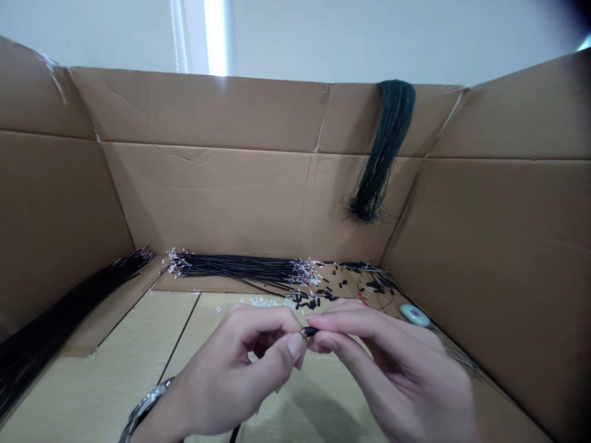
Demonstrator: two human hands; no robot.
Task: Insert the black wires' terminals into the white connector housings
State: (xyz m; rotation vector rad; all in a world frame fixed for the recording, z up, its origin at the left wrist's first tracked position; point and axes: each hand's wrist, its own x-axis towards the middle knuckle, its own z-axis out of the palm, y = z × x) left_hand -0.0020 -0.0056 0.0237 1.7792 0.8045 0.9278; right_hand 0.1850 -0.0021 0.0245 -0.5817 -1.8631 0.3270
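Observation:
My left hand and my right hand meet above the table, each in a pinch. Between their fingertips is a short black cable piece with a small gold-coloured bit at its left end. The left thumb and forefinger close on the gold-coloured end, while the right fingertips grip the black part. Most of the piece is hidden by the fingers. Just beyond the hands lie small black sleeves and small whitish clear pieces.
Cardboard walls enclose the table at the back and sides. Black cables with stripped ends lie along the back. Another black bundle runs down the left. Dark green threads hang over the back wall. A pale rounded object sits right.

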